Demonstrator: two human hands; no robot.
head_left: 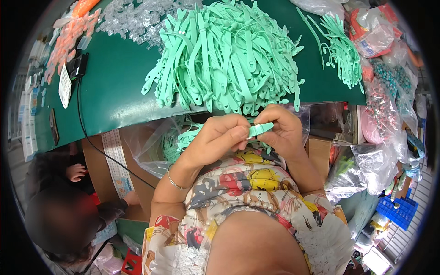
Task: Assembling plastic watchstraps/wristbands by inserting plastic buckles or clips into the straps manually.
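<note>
In front of my chest, both hands hold a mint-green strap [262, 129]. My left hand [223, 136] pinches one end between thumb and fingers. My right hand [282, 129] is closed on the other end, thumb below and fingers above. A small pale piece shows on the strap between the hands; what it is I cannot make out. Just beyond my fingers, a big heap of similar straps [229, 59], some with ridges and holes, lies at the table edge. Under my left wrist, more green straps [173, 145] lie in a clear plastic bag [151, 145].
The green table [119, 101] carries clear plastic pieces [133, 20], orange pieces [68, 46], a black device [79, 66] with a cable, and a smaller strap bundle [341, 55]. Bagged goods [378, 160] crowd the right. Another person [64, 220] is at lower left beside a cardboard box [98, 160].
</note>
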